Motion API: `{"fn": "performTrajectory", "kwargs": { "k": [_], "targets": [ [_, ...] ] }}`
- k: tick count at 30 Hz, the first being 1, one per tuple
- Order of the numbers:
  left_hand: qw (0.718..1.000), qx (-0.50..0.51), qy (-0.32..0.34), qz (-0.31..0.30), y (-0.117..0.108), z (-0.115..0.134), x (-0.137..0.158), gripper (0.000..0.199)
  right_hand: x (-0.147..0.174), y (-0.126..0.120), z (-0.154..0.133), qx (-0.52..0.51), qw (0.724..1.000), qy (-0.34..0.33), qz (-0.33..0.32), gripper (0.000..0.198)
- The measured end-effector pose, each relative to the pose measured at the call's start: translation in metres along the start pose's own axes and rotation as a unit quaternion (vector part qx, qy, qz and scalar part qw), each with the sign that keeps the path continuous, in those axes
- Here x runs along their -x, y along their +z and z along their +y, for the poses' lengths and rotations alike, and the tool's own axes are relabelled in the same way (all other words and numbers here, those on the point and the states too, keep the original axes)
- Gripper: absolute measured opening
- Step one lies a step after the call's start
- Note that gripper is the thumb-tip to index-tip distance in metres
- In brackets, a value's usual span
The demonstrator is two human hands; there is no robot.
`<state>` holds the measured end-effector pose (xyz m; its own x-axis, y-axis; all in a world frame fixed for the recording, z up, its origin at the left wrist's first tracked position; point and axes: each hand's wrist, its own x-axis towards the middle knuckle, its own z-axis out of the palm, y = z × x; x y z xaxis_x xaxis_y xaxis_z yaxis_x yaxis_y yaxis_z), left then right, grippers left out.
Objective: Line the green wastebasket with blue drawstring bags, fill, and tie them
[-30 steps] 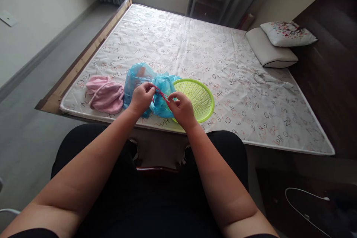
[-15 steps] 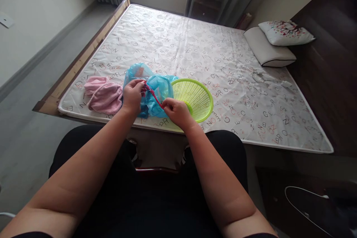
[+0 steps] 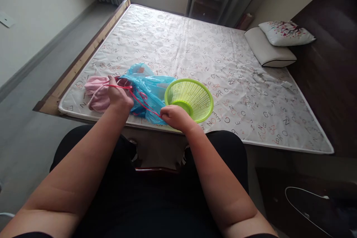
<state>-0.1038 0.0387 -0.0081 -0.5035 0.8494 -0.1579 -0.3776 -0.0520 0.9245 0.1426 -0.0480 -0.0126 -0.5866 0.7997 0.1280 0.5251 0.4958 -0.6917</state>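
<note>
Slants from far left to near right across the front of the blue translucent plastic bag (image 3: 152,89), as a thin red drawstring (image 3: 149,109) with its long axis running from one hand toward the other. Ends at near right in the right hand (image 3: 174,116), curled into a fist and pinching the string, just on the near side of the lime-green mesh basket (image 3: 204,101). At far left, passes over the left hand (image 3: 119,93), raised beside the gathered plastic and overlapping the pink cloth (image 3: 95,99) in this view. Lies bunched, as a bag, on the letter-printed mattress (image 3: 173,48) by its near edge, between the hands but mostly beyond them, with its pulled-out corner nearer to the left hand. Cannot tell whether the left fingers grip the bag's edge or only spread it, being largely hidden behind palm and string. Too fine to make out, whether knotted or merely crossed at the pink-red tangle mid-string. Shows only a brownish patch through the far end of the plastic, too blurred to name
</note>
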Motion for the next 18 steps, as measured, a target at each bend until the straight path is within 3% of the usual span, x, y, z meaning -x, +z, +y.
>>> {"fn": "performTrajectory", "kwargs": {
  "k": [1,3,6,9,11,14,18],
  "targets": [
    [0.999,0.031,-0.019,0.009,0.003,0.002,0.007,0.061,0.000,0.001,0.001,0.002,0.999,-0.017,0.027,0.023],
    [0.996,0.054,-0.054,-0.036,0.009,0.003,0.023,0.050,-0.002,0.004,0.003,-0.018,0.995,-0.037,0.086,0.018],
    [0.975,0.005,-0.076,-0.211,0.015,0.001,0.049,0.039,-0.006,0.012,0.010,-0.068,0.984,-0.020,0.166,0.036],
    [0.931,-0.104,0.016,-0.350,0.016,0.000,0.071,0.044,-0.009,0.020,0.017,-0.097,0.975,0.033,0.199,0.061],
    [0.906,-0.168,0.097,-0.377,0.014,0.000,0.077,0.045,-0.010,0.022,0.019,-0.111,0.971,0.063,0.204,0.063],
    [0.877,-0.242,0.192,-0.369,0.008,-0.006,0.072,0.056,-0.009,0.018,0.013,-0.115,0.968,0.088,0.207,0.054],
    [0.832,-0.348,0.236,-0.361,-0.004,-0.025,0.049,0.082,-0.007,0.010,0.001,-0.120,0.959,0.066,0.248,0.038]
  ]
}}
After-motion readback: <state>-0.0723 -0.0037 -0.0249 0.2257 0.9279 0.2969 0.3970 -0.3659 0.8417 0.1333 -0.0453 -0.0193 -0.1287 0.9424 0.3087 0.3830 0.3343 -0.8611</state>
